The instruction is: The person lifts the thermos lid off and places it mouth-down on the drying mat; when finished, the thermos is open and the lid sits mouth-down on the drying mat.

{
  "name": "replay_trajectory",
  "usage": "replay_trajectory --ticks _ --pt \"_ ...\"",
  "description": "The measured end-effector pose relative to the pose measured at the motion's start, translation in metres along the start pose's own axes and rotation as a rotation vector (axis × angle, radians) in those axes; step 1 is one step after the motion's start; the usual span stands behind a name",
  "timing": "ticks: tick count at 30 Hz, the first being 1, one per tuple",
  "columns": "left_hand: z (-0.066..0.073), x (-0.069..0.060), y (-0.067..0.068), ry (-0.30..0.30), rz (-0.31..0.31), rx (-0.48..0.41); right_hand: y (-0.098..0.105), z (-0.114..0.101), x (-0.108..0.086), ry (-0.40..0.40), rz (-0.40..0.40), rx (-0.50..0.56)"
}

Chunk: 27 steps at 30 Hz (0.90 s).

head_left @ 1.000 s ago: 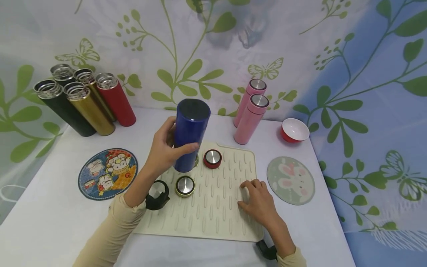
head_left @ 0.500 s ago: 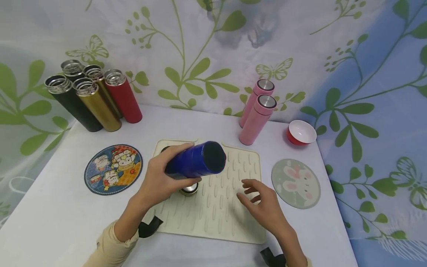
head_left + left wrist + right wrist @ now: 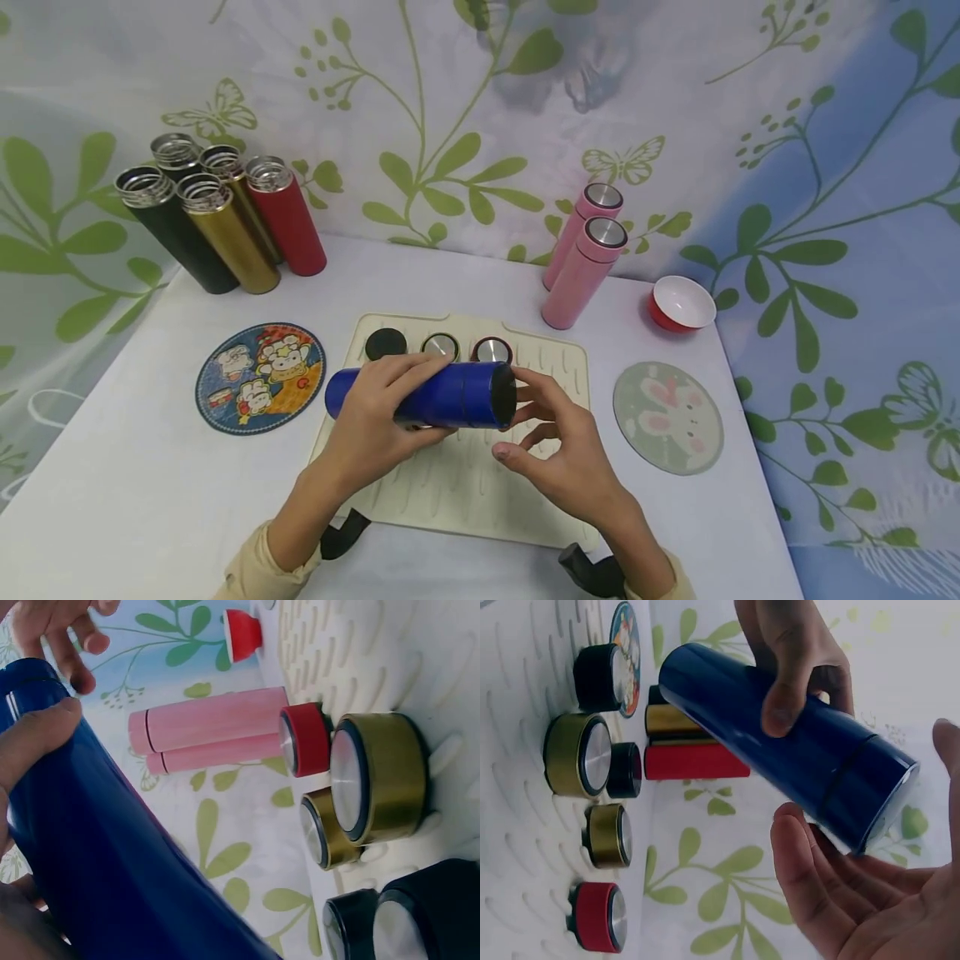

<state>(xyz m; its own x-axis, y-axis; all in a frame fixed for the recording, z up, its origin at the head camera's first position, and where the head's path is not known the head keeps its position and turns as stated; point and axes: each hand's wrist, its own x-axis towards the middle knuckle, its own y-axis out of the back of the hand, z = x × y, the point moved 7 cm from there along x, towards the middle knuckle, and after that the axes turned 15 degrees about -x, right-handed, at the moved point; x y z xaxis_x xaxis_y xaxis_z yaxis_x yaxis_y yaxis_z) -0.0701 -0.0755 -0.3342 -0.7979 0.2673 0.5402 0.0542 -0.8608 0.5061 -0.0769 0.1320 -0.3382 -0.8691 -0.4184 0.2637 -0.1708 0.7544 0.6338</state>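
Note:
A blue thermos bottle [image 3: 453,398] hangs almost level above the cream ridged mat [image 3: 450,492], its lid end pointing right. My left hand [image 3: 375,408] grips the bottle's body, thumb on the near side. At the lid end is my right hand [image 3: 570,450]; its fingertips lie at or just behind the lid's edge, contact unclear, and the thumb stands apart. In the right wrist view a thin seam shows below the blue lid [image 3: 870,787]. On the mat stand a red lid [image 3: 600,916], two gold lids [image 3: 577,756] and two black lids [image 3: 600,677], partly hidden from the head view.
Several lidless bottles stand back left, including a red bottle [image 3: 288,221] and a gold bottle [image 3: 232,242]. Two pink bottles [image 3: 581,275] with lids and a red bowl [image 3: 681,304] stand back right. Round coasters flank the mat: one colourful [image 3: 260,379], one pale green [image 3: 667,417].
The left hand has lowered the blue bottle and tipped it from upright to nearly level. The right hand has lifted from the mat and come left to the lid end.

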Motion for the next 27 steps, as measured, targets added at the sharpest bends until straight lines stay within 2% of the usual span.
replay_trajectory --ticks 2,5,8,10,17,23,27 --pt "0.001 -0.002 -0.003 -0.032 -0.007 0.053 -0.003 0.0 0.003 -0.018 0.0 -0.009" --pt "0.003 -0.004 -0.009 -0.064 -0.03 0.123 -0.007 0.003 0.006 -0.103 -0.015 -0.051" --pt "0.003 -0.008 -0.014 -0.061 -0.05 0.154 -0.012 0.008 0.008 -0.192 -0.036 -0.074" --pt "0.002 -0.012 -0.016 -0.043 -0.054 0.159 -0.015 0.009 0.008 -0.225 -0.051 -0.075" --pt "0.002 -0.027 -0.014 -0.004 -0.021 0.138 -0.022 0.004 0.007 -0.159 -0.11 0.003" --pt "0.004 -0.028 -0.012 -0.025 -0.028 0.18 -0.025 0.002 0.004 -0.1 -0.142 0.113" --pt "0.005 -0.025 -0.011 -0.047 -0.021 0.2 -0.024 0.0 0.004 -0.056 -0.121 0.114"
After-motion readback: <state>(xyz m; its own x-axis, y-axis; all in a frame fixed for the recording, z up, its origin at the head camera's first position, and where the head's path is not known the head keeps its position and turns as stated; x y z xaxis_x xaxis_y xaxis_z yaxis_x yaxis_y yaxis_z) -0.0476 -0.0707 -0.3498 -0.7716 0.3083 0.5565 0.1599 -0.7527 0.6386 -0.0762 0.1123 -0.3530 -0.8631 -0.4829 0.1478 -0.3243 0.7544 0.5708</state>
